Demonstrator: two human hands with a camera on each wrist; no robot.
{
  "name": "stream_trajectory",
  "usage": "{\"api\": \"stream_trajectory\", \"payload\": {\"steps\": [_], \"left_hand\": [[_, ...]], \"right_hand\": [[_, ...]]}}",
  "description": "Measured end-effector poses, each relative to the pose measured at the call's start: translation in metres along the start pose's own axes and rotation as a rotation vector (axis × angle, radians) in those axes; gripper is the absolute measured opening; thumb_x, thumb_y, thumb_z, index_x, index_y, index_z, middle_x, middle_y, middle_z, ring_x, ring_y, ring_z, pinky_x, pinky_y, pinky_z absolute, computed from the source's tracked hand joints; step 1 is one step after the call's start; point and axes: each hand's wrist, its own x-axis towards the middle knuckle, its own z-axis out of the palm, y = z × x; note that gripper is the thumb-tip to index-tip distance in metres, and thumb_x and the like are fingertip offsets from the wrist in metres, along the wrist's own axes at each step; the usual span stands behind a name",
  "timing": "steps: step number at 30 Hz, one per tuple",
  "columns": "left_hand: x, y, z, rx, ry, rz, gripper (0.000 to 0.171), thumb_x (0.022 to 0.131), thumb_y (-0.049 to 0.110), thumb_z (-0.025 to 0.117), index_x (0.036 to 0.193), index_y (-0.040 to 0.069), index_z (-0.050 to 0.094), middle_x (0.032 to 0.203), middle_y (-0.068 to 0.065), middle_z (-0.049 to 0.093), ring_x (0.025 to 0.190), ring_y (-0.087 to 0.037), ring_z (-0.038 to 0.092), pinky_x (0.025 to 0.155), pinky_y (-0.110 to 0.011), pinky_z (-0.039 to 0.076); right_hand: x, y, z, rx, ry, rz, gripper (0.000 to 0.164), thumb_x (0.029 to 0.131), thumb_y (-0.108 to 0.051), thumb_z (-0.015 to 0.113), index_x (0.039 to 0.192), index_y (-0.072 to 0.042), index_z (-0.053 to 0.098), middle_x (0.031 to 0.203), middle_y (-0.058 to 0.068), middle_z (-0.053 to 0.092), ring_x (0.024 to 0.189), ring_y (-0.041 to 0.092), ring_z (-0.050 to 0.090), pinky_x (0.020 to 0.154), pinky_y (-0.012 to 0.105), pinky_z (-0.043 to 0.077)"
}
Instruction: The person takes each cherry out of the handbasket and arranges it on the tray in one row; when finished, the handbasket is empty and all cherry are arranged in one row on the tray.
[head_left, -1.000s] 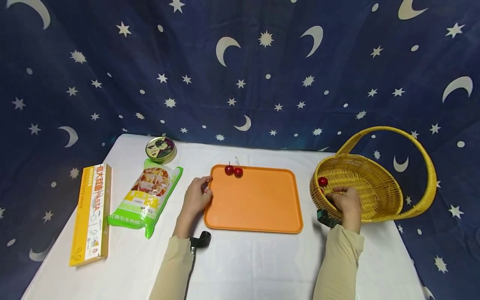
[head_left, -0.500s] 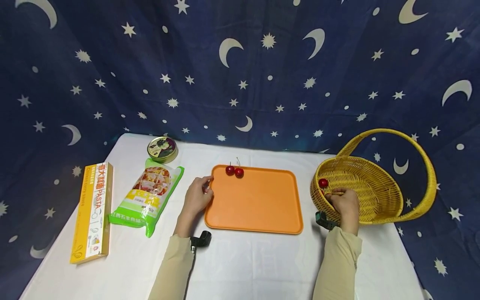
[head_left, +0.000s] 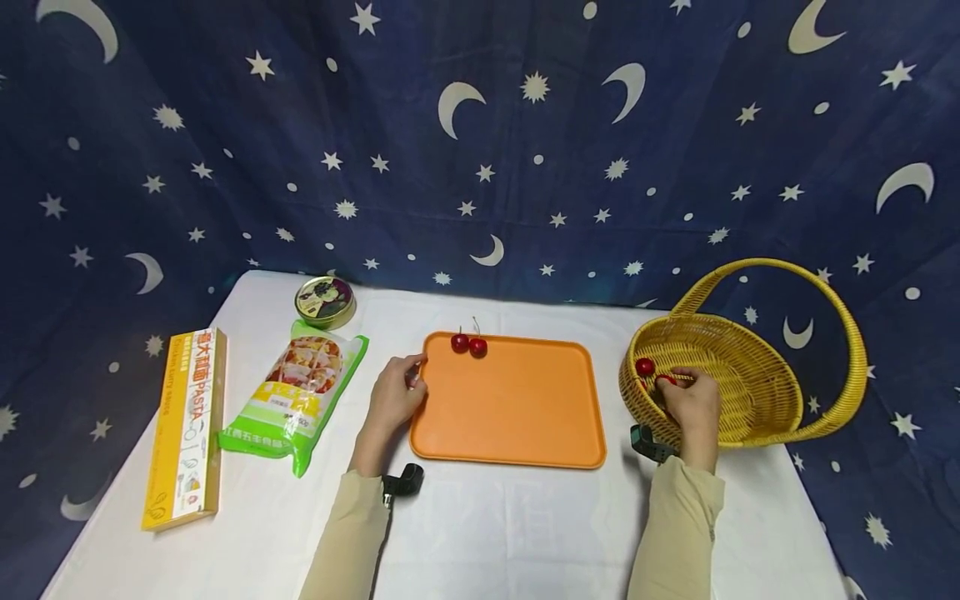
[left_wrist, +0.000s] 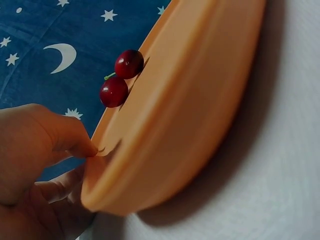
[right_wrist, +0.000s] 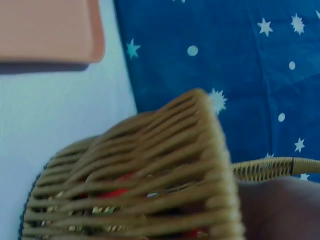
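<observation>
My left hand (head_left: 396, 396) pinches the left rim of an orange tray (head_left: 510, 408), with a fingertip on top of the rim in the left wrist view and other fingers lower down beside it. Two dark red cherries (head_left: 477, 347) with stems sit side by side at the tray's far edge. Inside the yellow wicker basket (head_left: 757, 367), my right hand (head_left: 693, 404) holds a red cherry (head_left: 665, 381) at its fingertips. Another cherry (head_left: 644, 367) lies against the basket's left inner wall. In the right wrist view the basket's weave (right_wrist: 150, 165) hides most of the fingers.
At the left of the white tablecloth (head_left: 495, 533) lie a yellow pasta box (head_left: 180, 433) and a green-edged food packet (head_left: 296, 396). A round tin (head_left: 325, 300) stands behind the packet. The basket's tall handle (head_left: 832, 308) arches up on the right.
My right hand's fingers have risen slightly in the basket, and a red cherry now shows at their tips. The left hand stays at the tray's rim.
</observation>
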Motion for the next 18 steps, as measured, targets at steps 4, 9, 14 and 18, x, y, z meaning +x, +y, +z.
{"api": "stream_trajectory", "payload": {"steps": [4,9,14,18], "left_hand": [[-0.001,-0.001,0.001,0.002,0.004,-0.002,0.043,0.078,0.000,0.062,0.121,0.001,0.067,0.091,-0.013,0.060,0.075,-0.023,0.054,0.068,-0.037,0.041],[0.000,-0.001,0.001,0.003,0.011,-0.010,0.044,0.077,0.000,0.062,0.120,0.001,0.068,0.090,-0.013,0.059,0.075,-0.024,0.054,0.068,-0.037,0.042],[0.000,0.000,0.001,0.001,-0.002,-0.028,0.044,0.077,0.001,0.063,0.120,0.001,0.068,0.090,-0.013,0.058,0.076,-0.024,0.053,0.068,-0.037,0.041],[0.000,0.001,0.002,0.001,-0.004,-0.029,0.043,0.077,0.001,0.062,0.120,0.001,0.068,0.090,-0.013,0.059,0.076,-0.024,0.053,0.068,-0.037,0.041]], "right_hand": [[-0.003,-0.008,0.004,0.077,0.053,-0.045,0.044,0.091,-0.020,0.065,0.129,0.002,0.059,0.119,0.023,0.060,0.095,0.024,0.055,0.075,0.028,0.040],[-0.005,-0.026,0.020,0.307,0.130,-0.195,0.037,0.088,-0.016,0.070,0.120,0.001,0.066,0.117,0.020,0.064,0.074,-0.004,0.057,0.063,0.009,0.043],[-0.010,-0.052,0.050,0.472,0.137,-0.345,0.030,0.082,-0.004,0.074,0.111,0.004,0.070,0.108,0.022,0.066,0.071,-0.001,0.059,0.060,0.009,0.045],[-0.017,-0.074,0.080,0.480,0.036,-0.355,0.031,0.081,-0.002,0.075,0.111,0.004,0.070,0.107,0.023,0.065,0.078,0.017,0.066,0.061,0.011,0.047]]}}
